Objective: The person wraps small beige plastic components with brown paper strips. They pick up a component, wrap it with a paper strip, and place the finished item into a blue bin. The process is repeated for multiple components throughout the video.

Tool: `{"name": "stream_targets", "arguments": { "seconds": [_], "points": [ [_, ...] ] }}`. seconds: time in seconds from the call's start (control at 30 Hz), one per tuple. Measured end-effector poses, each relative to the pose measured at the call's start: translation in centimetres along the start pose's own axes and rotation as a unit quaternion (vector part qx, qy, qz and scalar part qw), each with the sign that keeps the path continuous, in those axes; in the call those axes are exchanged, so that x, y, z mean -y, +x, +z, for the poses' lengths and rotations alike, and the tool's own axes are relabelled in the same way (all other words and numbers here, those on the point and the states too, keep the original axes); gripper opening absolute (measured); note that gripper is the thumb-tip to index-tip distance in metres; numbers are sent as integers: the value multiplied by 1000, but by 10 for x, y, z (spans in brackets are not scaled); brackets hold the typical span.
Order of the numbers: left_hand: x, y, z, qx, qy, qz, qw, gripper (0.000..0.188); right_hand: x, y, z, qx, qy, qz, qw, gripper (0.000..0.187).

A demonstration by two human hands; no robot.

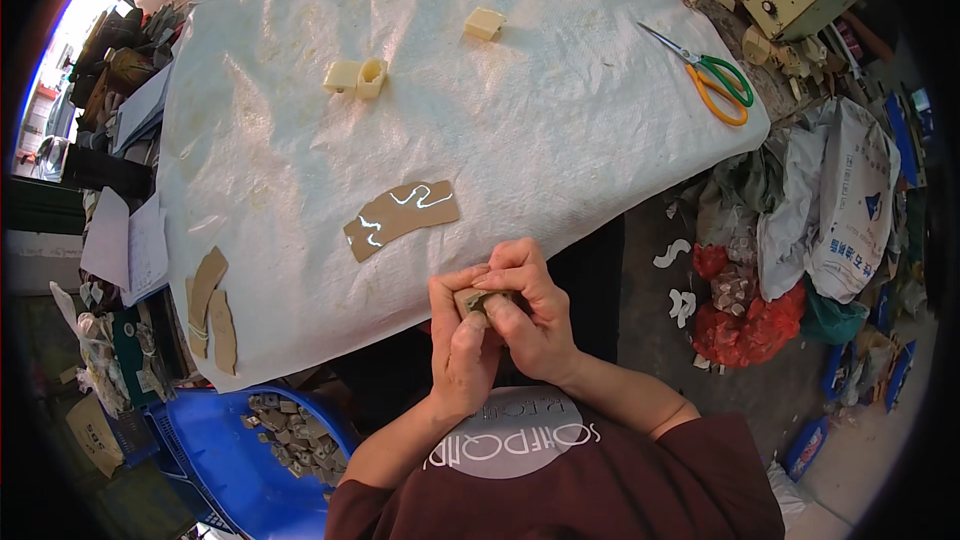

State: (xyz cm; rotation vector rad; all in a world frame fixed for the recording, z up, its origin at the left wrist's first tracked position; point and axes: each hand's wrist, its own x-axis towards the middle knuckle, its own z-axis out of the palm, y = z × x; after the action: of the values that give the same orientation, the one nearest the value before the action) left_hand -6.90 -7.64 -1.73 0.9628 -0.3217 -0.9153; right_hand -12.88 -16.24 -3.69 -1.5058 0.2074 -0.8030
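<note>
Both of my hands meet just below the near edge of the table. My left hand (462, 340) and my right hand (532, 315) pinch one small grey-brown block (478, 300) between their fingertips; most of it is hidden by the fingers. A curved brown strip (402, 218) with glossy marks lies on the white plastic sheet (480, 120) a little beyond my hands. Further off sit two cream blocks (356, 77) side by side and one more cream block (484, 23).
Scissors with green and orange handles (712, 80) lie at the table's right edge. Brown strips (210, 305) hang at the left corner. A blue tub (240, 460) with several grey pieces stands lower left. Red net bags (750, 315) and white sacks (850, 210) crowd the floor at right.
</note>
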Motion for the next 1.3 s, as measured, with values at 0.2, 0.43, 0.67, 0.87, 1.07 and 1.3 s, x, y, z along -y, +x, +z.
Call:
{"name": "stream_targets", "arguments": {
  "seconds": [0.2,0.43,0.67,0.87,1.07,1.3],
  "points": [
    [-12,6,2,24,-106,-53,993,47,1,2,-8,42,192,107,975,33],
    [1,2,0,-14,-21,13,1000,42,-2,1,2,28,14,7,999,32],
    [-10,5,3,-9,-118,-57,991,37,5,6,-4,20,24,11,999,32],
    [-13,4,8,-27,-111,-63,991,35,0,9,-9,49,-142,-137,979,29],
    [-12,2,12,-62,-96,-63,991,35,-4,10,-1,12,-124,-156,980,22],
    [-11,7,2,-20,-157,-72,985,35,9,4,-11,-13,283,190,940,30]
  ]
}}
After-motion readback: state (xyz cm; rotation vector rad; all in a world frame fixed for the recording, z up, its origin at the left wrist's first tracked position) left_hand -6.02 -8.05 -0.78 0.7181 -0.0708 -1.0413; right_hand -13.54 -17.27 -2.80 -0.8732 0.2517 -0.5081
